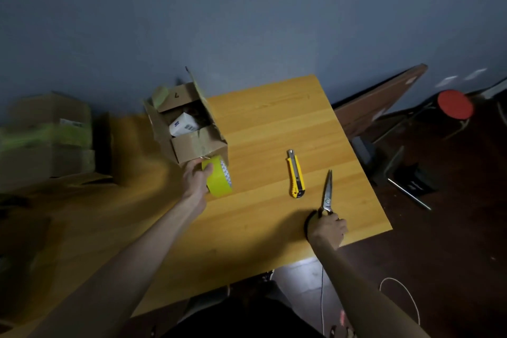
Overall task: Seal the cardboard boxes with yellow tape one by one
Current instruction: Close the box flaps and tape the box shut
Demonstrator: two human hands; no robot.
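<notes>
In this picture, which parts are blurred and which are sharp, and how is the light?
Head view: dim light overall; the stacked boxes at the left are smeared by blur; the open box, the tape roll in the left hand, the knife and the scissors in the right hand are fairly sharp; one bright patch lies on the floor below the table.

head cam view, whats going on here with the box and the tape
A person is getting set to seal the cardboard box on the wooden table; its flaps stand open. The left hand grips the yellow tape roll right in front of the box, and the right hand holds scissors by the handles. A yellow utility knife lies between them, untouched.
</notes>
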